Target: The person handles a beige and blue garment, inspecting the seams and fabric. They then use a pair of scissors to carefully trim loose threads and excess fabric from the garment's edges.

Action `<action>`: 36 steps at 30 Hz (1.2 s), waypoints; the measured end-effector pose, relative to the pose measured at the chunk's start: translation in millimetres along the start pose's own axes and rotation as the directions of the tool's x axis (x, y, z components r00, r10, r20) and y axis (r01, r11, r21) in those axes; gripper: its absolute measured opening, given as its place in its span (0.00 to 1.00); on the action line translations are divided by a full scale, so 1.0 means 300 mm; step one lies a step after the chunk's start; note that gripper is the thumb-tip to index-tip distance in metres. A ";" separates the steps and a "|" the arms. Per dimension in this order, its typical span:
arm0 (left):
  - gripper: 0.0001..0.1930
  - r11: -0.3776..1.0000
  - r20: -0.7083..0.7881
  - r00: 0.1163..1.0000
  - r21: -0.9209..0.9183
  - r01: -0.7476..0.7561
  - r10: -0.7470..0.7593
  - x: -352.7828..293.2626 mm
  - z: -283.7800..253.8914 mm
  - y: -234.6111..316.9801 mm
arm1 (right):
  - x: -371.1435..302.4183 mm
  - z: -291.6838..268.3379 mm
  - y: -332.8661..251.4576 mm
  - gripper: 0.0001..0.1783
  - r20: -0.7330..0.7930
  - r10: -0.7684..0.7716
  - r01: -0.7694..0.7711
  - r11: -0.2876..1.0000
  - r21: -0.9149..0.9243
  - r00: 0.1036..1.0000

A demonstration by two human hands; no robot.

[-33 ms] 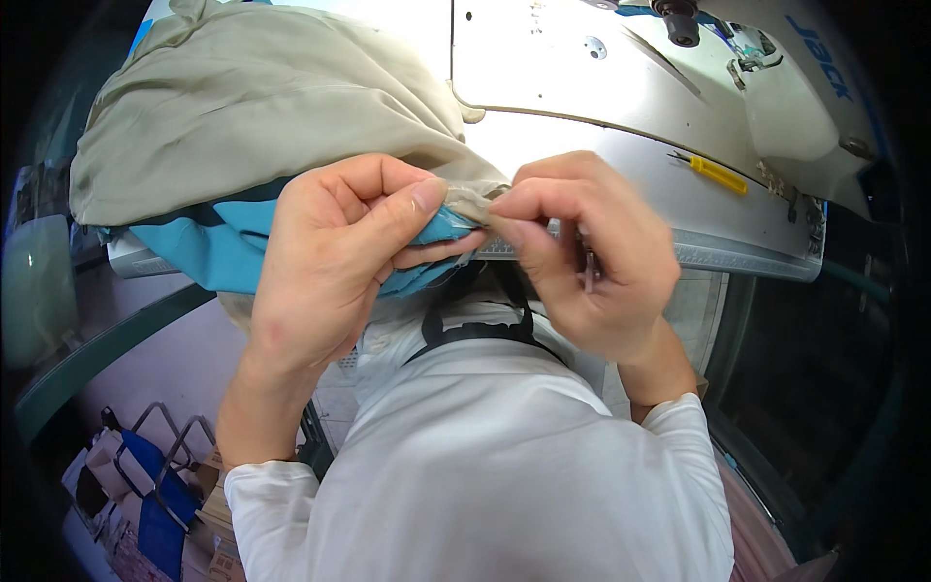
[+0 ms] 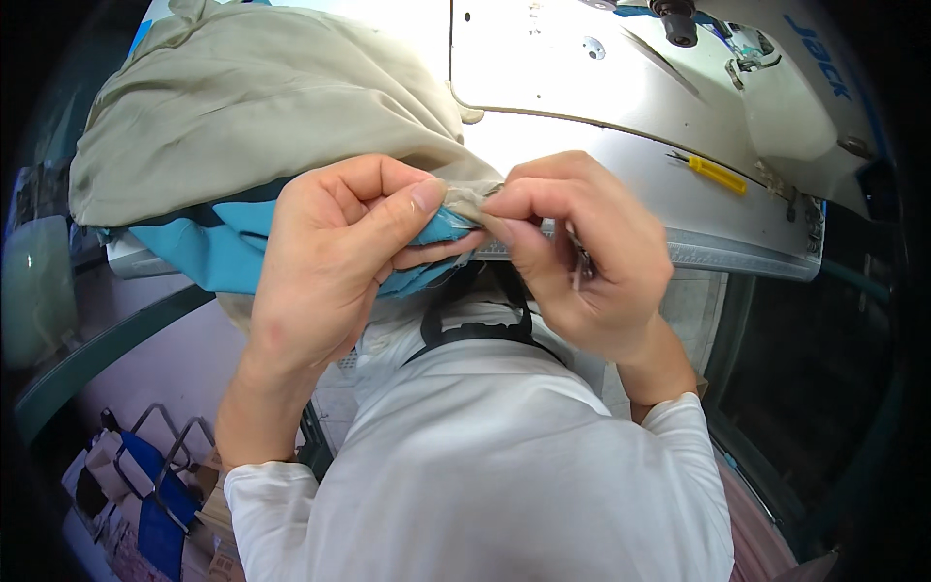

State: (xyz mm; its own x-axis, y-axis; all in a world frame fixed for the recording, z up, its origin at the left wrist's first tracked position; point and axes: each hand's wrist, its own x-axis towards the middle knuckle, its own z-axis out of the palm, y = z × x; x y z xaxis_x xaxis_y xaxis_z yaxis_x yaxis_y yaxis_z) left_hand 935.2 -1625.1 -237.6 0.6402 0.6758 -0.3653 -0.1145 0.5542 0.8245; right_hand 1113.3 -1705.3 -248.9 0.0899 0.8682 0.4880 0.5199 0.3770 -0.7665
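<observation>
Beige fabric (image 2: 262, 107) is heaped on the left of the sewing table, with blue fabric (image 2: 208, 247) under its front edge. My left hand (image 2: 335, 252) is closed and pinches the edge where the beige and blue cloth meet. Opposite it, the thumb and forefinger of my right hand (image 2: 596, 247) grip the beige edge a short way to the right. A small metal object (image 2: 582, 262) shows between the curled fingers of my right hand; its kind is mostly hidden. Loose threads hang from the blue edge by my left fingers.
A sewing machine (image 2: 805, 87) stands at the upper right. On the table, right of my hands, lies a yellow-handled seam ripper (image 2: 716, 175). A ruler strip (image 2: 737, 254) runs along the table's front edge. Low on the left are a blue chair (image 2: 163, 524) and cardboard boxes (image 2: 218, 514).
My right hand has shifted slightly left along the fabric edge, toward my left hand. The left hand has kept its place and its pinch.
</observation>
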 end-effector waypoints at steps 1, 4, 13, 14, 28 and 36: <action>0.10 1.000 -0.006 1.000 0.010 -0.003 0.003 -0.003 -0.001 0.000 | 0.002 0.003 -0.004 0.12 -0.002 -0.014 0.014 1.000 -0.026 1.000; 0.10 1.000 -0.016 1.000 0.014 0.006 -0.005 -0.006 0.004 0.006 | 0.005 -0.001 -0.030 0.14 -0.040 -0.058 0.053 0.992 -0.113 0.998; 0.09 0.997 -0.046 0.999 0.082 -0.005 0.009 -0.004 0.011 0.007 | -0.009 -0.032 -0.097 0.12 -0.032 -0.053 0.047 0.982 -0.184 0.998; 0.09 0.995 -0.055 0.998 0.103 0.007 -0.001 -0.005 0.013 0.005 | -0.008 -0.032 -0.106 0.12 -0.042 -0.050 0.043 0.985 -0.170 0.998; 0.07 0.894 -0.080 0.967 0.405 -0.190 0.242 -0.029 0.023 -0.021 | -0.024 0.045 0.023 0.04 0.132 0.478 -0.489 0.783 0.384 0.868; 0.07 0.870 -0.055 0.974 0.462 -0.171 0.220 -0.032 0.016 -0.023 | -0.010 0.039 0.041 0.03 0.091 0.301 -0.315 0.913 0.258 0.949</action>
State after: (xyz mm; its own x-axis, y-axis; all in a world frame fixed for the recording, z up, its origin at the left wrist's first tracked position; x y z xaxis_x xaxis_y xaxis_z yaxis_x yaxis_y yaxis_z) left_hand 933.5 -1637.7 -237.7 0.5568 0.8067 -0.1978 0.1416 0.1425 0.9796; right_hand 1109.6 -1699.6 -264.8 0.1644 0.9671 0.1941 0.2275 0.1543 -0.9615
